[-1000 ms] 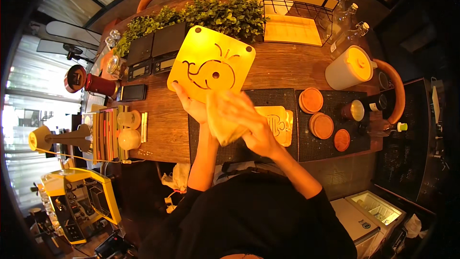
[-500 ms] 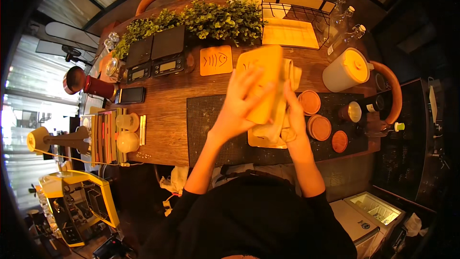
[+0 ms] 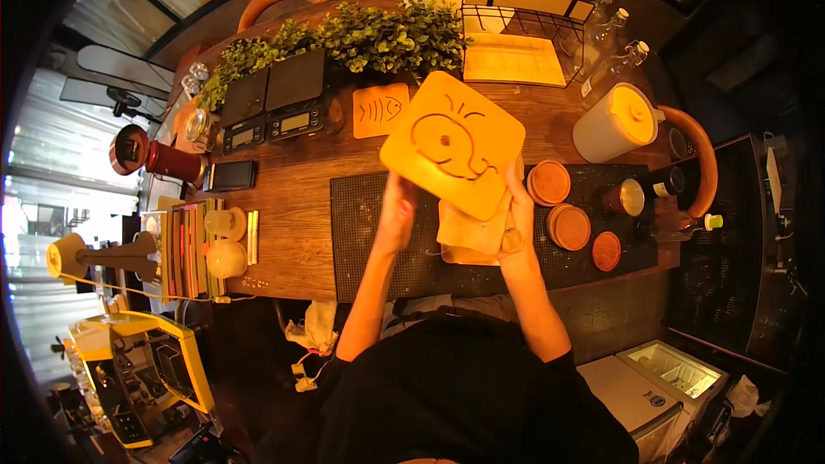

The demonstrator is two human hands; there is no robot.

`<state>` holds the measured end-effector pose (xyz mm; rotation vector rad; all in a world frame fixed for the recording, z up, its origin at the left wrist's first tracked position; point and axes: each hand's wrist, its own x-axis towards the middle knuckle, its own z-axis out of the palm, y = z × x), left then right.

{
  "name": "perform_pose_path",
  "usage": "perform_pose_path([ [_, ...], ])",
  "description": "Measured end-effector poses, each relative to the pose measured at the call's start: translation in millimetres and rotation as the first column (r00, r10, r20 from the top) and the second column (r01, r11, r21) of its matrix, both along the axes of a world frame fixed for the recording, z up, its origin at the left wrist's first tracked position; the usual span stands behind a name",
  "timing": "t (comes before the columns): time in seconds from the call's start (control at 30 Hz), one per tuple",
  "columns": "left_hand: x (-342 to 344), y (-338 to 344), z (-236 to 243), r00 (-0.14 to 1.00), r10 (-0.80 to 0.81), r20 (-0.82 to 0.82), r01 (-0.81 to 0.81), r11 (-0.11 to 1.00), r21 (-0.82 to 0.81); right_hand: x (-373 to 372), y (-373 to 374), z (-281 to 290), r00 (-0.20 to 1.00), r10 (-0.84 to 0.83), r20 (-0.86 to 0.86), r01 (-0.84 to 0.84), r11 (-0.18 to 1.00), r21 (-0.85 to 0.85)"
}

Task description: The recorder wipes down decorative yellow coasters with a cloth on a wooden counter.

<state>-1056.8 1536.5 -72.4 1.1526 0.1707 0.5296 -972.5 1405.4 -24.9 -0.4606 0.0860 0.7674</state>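
My left hand [image 3: 397, 219] grips the lower-left side of a square light-wood board [image 3: 464, 120] with a whale cut-out, its fingers partly hidden underneath. My right hand [image 3: 520, 223] is closed on a crumpled beige cloth [image 3: 468, 228] beneath the board's right side, with fingertips at the board's edge. Another light board [image 3: 468, 258] shows partly under the cloth on a black rubber mat [image 3: 369, 241]. Beyond my left hand, a square board with a fish cut-out [image 3: 371, 120] lies on the wooden table.
Round wooden coasters [image 3: 567, 228], a lidded pitcher [image 3: 606, 133], a metal cup [image 3: 630, 198] and glass bottles [image 3: 606, 69] are on the right. Scales [image 3: 292, 86], a plant [image 3: 378, 39], a phone [image 3: 228, 176], a red grinder [image 3: 172, 159], books [image 3: 185, 253] and a lamp [image 3: 64, 253] stand left and behind.
The whale board has turned over, no longer showing its dark corner pads, and moved right. The cloth has gone from over the board to beneath it. My left hand shifted to the board's lower-left side.
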Motion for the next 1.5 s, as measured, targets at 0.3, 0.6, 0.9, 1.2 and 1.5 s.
perform_pose_path([
  [0.3, 5.1, -3.6, 19.8, 0.938, 0.095, 0.333, 0.174, 0.703, -0.689, 2.4, -20.2, -11.3, 0.971, 0.169, 0.168, -0.088, 0.909, -0.408],
  [0.6, -0.8, 12.0, 28.4, 0.908, 0.068, 0.414, 0.233, 0.738, -0.633, 27.1, -1.0, 58.8, 0.846, 0.032, 0.532, 0.384, 0.655, -0.651],
  [0.9, 11.9, -7.1, 35.0, 0.921, 0.278, 0.274, -0.126, 0.876, -0.465, 10.4, 90.0, 28.9, -0.027, 0.315, 0.949, 0.683, 0.699, -0.213],
  [1.2, 7.1, 12.1, 13.5, 0.883, 0.375, 0.281, -0.194, 0.839, -0.509, -36.1, 84.1, 34.3, -0.073, 0.329, 0.942, 0.496, 0.831, -0.252],
  [1.5, 6.7, 16.8, 16.5, 0.895, 0.309, 0.322, -0.066, 0.805, -0.590, -53.1, 67.0, 37.6, -0.016, 0.353, 0.936, 0.196, 0.919, -0.343],
])
